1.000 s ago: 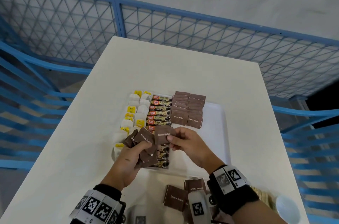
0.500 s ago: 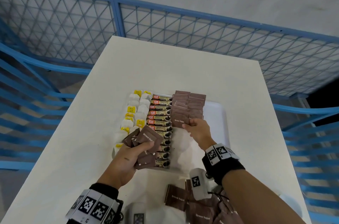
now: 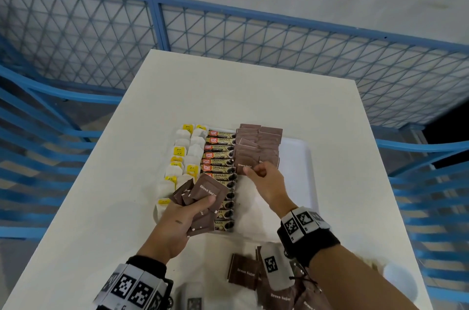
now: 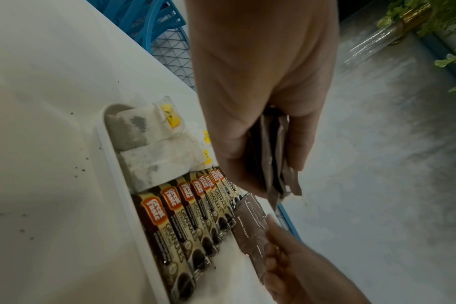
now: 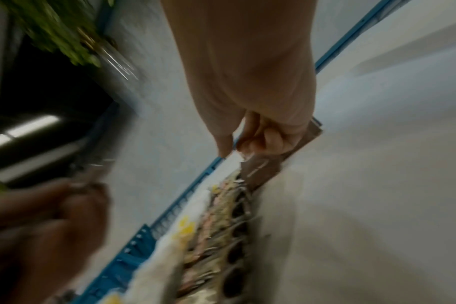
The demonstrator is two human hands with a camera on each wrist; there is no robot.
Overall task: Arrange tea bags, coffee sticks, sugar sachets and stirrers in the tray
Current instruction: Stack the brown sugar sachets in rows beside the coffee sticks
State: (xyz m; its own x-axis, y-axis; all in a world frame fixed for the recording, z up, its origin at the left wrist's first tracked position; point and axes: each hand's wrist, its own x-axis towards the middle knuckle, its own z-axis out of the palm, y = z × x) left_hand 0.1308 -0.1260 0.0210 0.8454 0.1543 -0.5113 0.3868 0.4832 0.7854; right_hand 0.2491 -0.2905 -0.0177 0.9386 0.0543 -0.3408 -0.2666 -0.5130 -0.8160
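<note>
A white tray [image 3: 299, 157] holds tea bags [image 3: 182, 155] on the left, a column of coffee sticks [image 3: 220, 162] in the middle and two rows of brown sugar sachets [image 3: 256, 142] to their right. My left hand [image 3: 200, 208] grips a fanned bundle of sugar sachets [image 3: 205, 190] above the tray's near left part; the left wrist view shows that bundle [image 4: 276, 164] edge-on. My right hand [image 3: 253, 170] pinches one sugar sachet [image 3: 243, 165] at the near end of the sachet rows, and its fingers are curled [image 5: 247, 144] over it. No stirrers are visible.
Several loose sugar sachets [image 3: 243, 271] lie on the white table [image 3: 228, 86] near its front edge, under my right forearm. A white round object [image 3: 401, 281] sits at the near right corner. A blue mesh fence [image 3: 253, 38] rings the table.
My right hand took a sachet from the left hand's bundle and carried it forward to the near end of the sachet rows. The left hand stayed in place.
</note>
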